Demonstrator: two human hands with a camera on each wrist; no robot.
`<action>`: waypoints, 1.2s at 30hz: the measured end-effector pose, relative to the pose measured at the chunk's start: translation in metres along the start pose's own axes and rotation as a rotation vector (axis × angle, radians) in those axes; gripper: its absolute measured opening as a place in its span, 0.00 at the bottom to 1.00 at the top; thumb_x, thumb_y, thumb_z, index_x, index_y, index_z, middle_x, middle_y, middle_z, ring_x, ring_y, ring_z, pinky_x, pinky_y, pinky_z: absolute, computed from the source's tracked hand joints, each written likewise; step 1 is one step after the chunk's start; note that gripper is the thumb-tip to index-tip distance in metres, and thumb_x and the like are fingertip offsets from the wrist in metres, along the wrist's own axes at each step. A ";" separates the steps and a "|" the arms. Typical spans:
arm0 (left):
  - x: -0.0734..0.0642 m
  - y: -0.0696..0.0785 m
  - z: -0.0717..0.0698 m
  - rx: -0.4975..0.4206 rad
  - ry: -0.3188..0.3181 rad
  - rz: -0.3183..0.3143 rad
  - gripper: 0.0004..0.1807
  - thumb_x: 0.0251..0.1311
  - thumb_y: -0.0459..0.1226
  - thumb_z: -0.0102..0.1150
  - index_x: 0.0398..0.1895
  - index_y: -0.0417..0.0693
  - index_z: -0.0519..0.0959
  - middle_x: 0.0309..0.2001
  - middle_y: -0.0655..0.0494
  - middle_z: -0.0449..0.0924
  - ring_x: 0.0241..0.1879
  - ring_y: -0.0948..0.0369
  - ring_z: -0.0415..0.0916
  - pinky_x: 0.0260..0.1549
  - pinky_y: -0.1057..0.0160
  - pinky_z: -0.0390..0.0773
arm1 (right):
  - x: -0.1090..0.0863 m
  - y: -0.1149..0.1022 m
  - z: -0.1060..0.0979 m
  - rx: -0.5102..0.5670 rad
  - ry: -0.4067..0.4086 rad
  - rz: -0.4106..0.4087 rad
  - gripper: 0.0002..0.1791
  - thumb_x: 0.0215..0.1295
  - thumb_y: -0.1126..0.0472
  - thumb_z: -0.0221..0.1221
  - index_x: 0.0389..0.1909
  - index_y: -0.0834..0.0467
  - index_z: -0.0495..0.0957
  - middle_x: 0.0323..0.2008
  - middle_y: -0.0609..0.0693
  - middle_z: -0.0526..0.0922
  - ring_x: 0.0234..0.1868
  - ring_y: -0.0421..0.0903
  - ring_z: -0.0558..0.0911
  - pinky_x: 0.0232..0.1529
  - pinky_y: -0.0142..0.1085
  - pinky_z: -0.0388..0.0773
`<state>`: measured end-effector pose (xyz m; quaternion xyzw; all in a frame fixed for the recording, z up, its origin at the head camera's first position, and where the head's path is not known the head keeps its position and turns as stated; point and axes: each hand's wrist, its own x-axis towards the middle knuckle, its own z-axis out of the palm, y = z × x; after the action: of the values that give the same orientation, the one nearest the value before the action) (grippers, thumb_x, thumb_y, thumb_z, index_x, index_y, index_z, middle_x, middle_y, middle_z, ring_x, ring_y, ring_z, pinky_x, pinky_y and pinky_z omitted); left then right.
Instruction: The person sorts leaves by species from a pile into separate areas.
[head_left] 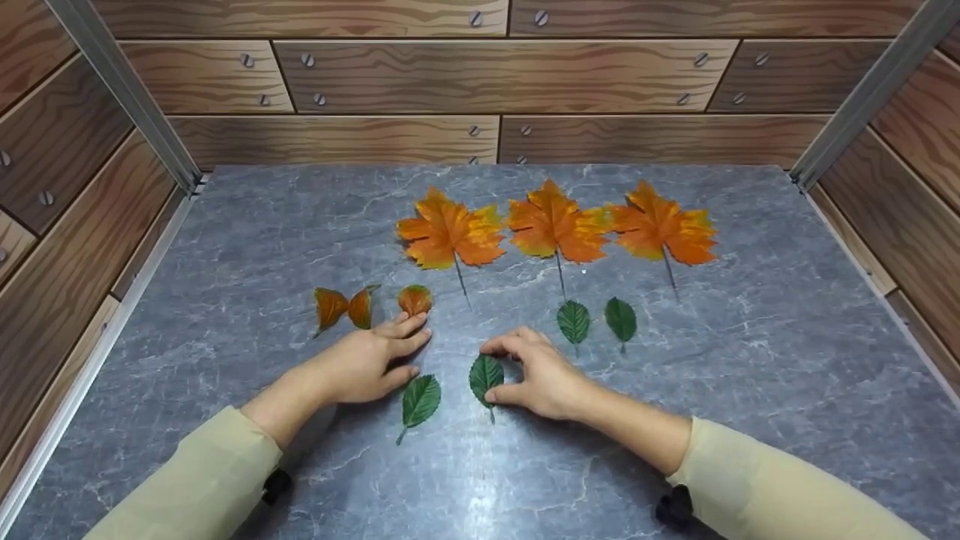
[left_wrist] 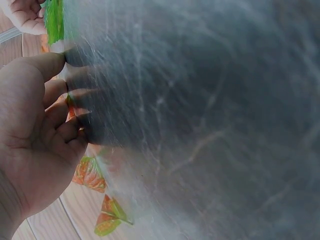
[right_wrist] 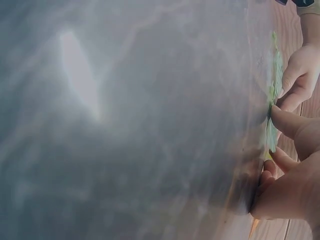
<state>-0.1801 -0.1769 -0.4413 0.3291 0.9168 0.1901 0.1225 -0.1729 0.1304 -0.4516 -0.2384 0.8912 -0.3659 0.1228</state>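
Note:
In the head view my right hand point(head_left: 553, 381) holds a small green leaf point(head_left: 485, 376) by its edges, index finger at the tip and thumb near the stem. The leaf lies at the table's middle. My left hand point(head_left: 358, 366) rests on the table with fairly straight fingers. Its fingertips touch the lower edge of a small orange-brown leaf point(head_left: 414, 298). Just below the left thumb lies another green leaf point(head_left: 421, 399), its stem towards the front. In the right wrist view the right thumb point(right_wrist: 287, 120) meets the green leaf edge-on.
Two orange-brown leaves point(head_left: 331, 307) point(head_left: 361, 308) lie left of the third. Behind, three large orange maple leaves point(head_left: 451, 231) point(head_left: 555, 225) point(head_left: 661, 225) form a row. Two green leaves point(head_left: 574, 322) point(head_left: 620, 319) lie right of centre on the grey marbled table point(head_left: 750, 360). Wood-patterned walls enclose it.

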 end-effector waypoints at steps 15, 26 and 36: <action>0.000 0.001 0.001 -0.001 0.000 -0.005 0.33 0.80 0.43 0.57 0.82 0.43 0.64 0.84 0.46 0.53 0.81 0.42 0.51 0.75 0.40 0.61 | -0.002 -0.002 0.002 0.025 -0.014 -0.028 0.28 0.64 0.59 0.76 0.64 0.51 0.80 0.37 0.42 0.79 0.47 0.47 0.72 0.50 0.48 0.72; 0.001 0.001 0.000 0.001 -0.007 -0.008 0.32 0.80 0.43 0.56 0.82 0.43 0.64 0.84 0.45 0.52 0.82 0.42 0.50 0.75 0.40 0.60 | -0.006 -0.004 -0.005 0.185 -0.011 -0.032 0.25 0.73 0.64 0.67 0.69 0.58 0.77 0.30 0.44 0.82 0.27 0.40 0.75 0.31 0.34 0.75; 0.000 0.000 0.000 -0.002 -0.009 -0.006 0.32 0.81 0.43 0.56 0.82 0.44 0.63 0.84 0.46 0.52 0.82 0.43 0.50 0.75 0.40 0.61 | -0.012 0.001 -0.023 0.342 0.136 -0.002 0.14 0.70 0.65 0.70 0.47 0.59 0.74 0.27 0.50 0.82 0.26 0.41 0.74 0.26 0.30 0.71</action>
<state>-0.1800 -0.1769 -0.4416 0.3273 0.9170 0.1892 0.1274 -0.1719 0.1508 -0.4359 -0.1895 0.8220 -0.5275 0.1006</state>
